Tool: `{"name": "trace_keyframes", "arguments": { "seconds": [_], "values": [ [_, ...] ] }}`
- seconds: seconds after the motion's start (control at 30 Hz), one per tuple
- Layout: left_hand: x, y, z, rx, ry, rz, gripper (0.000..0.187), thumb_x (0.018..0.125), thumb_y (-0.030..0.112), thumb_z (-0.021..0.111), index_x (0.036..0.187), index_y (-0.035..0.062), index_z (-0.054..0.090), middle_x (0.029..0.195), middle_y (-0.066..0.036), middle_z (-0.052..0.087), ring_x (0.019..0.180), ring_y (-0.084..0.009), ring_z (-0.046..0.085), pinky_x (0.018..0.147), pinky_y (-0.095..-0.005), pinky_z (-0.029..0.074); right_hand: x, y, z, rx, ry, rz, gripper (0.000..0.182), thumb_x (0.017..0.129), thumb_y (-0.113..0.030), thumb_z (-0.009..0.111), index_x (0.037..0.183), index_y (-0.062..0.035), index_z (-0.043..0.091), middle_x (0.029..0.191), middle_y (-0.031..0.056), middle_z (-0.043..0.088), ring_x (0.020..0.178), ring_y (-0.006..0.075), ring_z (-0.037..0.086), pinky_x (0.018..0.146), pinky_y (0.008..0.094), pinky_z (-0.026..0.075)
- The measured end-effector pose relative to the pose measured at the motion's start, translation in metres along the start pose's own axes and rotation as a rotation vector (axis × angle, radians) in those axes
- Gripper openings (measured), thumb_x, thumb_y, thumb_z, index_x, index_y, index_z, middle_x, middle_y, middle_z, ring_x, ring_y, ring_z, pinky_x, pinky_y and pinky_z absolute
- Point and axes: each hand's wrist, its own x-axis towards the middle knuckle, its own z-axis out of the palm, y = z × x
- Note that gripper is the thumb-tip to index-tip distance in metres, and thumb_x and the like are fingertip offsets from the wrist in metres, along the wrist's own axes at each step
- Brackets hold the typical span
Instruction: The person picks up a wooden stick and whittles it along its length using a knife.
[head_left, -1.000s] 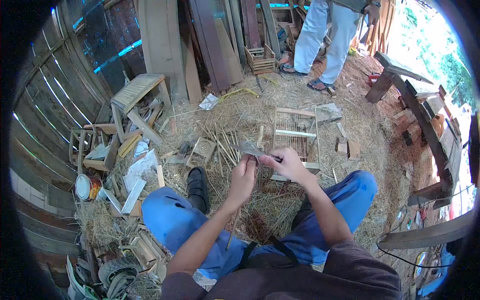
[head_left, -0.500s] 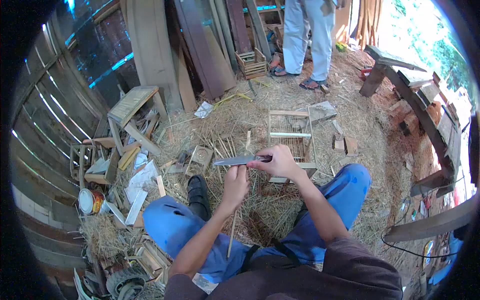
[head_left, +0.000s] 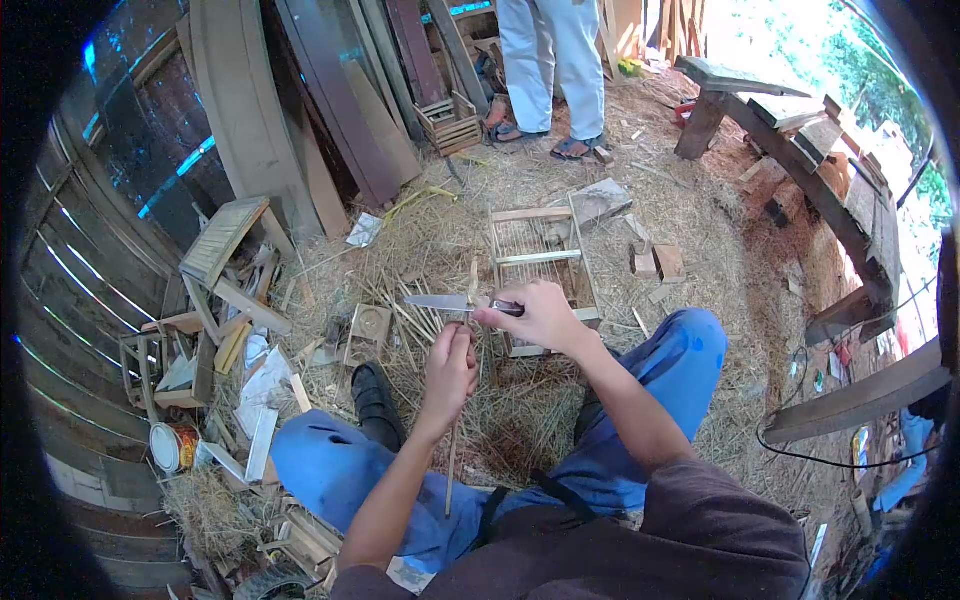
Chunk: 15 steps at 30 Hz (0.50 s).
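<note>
My right hand (head_left: 543, 318) is closed around the dark handle of a knife (head_left: 437, 301), its blade pointing left. Just below, my left hand (head_left: 451, 366) pinches a thin wooden stick (head_left: 452, 462) that runs down toward my lap. The blade crosses the stick's upper part, with my right thumb close to the crossing. Beneath the hands, a slatted wooden frame (head_left: 538, 259) lies on the straw-covered floor. Several thin sticks (head_left: 413, 328) lie beside a square wooden block with a round recess (head_left: 370, 322).
A person in light trousers (head_left: 578, 75) stands at the back. At left are a small slatted stool (head_left: 225, 240), scrap wood and a tin can (head_left: 172, 447). A heavy timber bench (head_left: 800, 150) stands at right, with boards (head_left: 245, 110) leaning on the back wall.
The scene has shifted left as my view turned. My left hand sits a little lower from the blade, and the knife now shows its blade broader, still across the stick.
</note>
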Motion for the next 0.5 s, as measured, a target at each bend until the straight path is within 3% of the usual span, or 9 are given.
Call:
{"name": "trace_keyframes", "arguments": {
  "seconds": [0.07, 0.5],
  "values": [
    [0.003, -0.0053, -0.0033, 0.016, -0.016, 0.002, 0.023, 0.104, 0.029, 0.044, 0.102, 0.0069, 0.05, 0.066, 0.003, 0.04, 0.042, -0.0044, 0.034, 0.036, -0.0221, 0.027, -0.0022, 0.0058, 0.002, 0.023, -0.028, 0.029, 0.05, 0.086, -0.055, 0.065, 0.069, -0.0078, 0.065, 0.054, 0.012, 0.056, 0.05, 0.0303, 0.057, 0.051, 0.0396, 0.042],
    [0.0079, -0.0047, -0.007, -0.002, 0.001, 0.026, 0.025, 0.104, 0.031, 0.043, 0.105, 0.0077, 0.052, 0.064, 0.004, 0.039, 0.042, -0.0038, 0.034, 0.036, -0.0218, 0.027, 0.0046, 0.0009, 0.0068, 0.007, -0.007, 0.008, 0.053, 0.088, -0.057, 0.062, 0.069, -0.0072, 0.063, 0.053, 0.0146, 0.054, 0.05, 0.0354, 0.055, 0.05, 0.0424, 0.043]
  ]
}}
